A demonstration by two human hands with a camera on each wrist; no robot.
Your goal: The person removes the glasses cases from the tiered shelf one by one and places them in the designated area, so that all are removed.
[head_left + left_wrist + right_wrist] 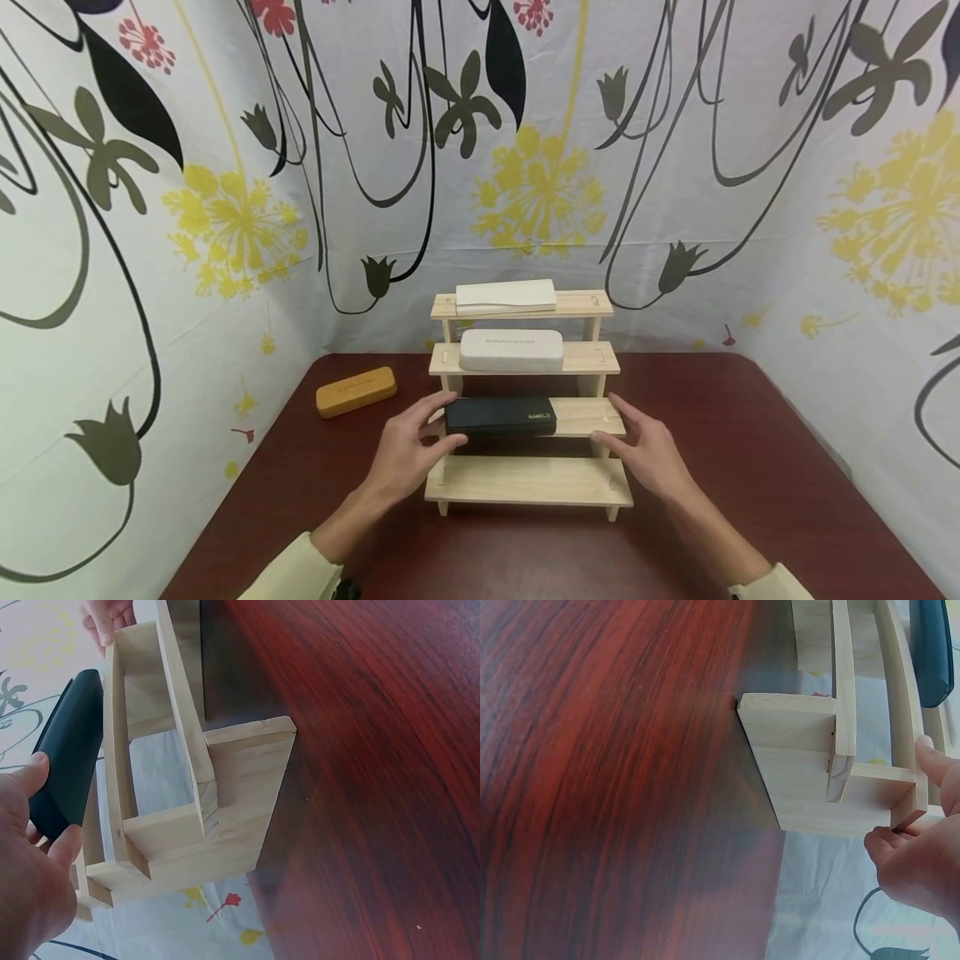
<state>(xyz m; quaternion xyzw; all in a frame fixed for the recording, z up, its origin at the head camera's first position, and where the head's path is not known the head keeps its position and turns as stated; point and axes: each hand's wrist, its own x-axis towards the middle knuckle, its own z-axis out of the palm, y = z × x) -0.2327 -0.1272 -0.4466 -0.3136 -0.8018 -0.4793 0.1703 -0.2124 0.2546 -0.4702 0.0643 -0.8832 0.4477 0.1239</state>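
Head view: left hand (405, 450), curled only as far as the dark case (500, 416)'s depth, holds its nine-o'clock end on the stand (528, 482)'s second-lowest step (581, 417); right hand (651, 457) pinches that step's three-o'clock end, apparently to steady the stand against shifting.

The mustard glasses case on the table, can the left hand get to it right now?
Probably yes: nothing visible stands between the left hand and the mustard glasses case. That hand grips the dark glasses case, though, so it would likely have to let go first.
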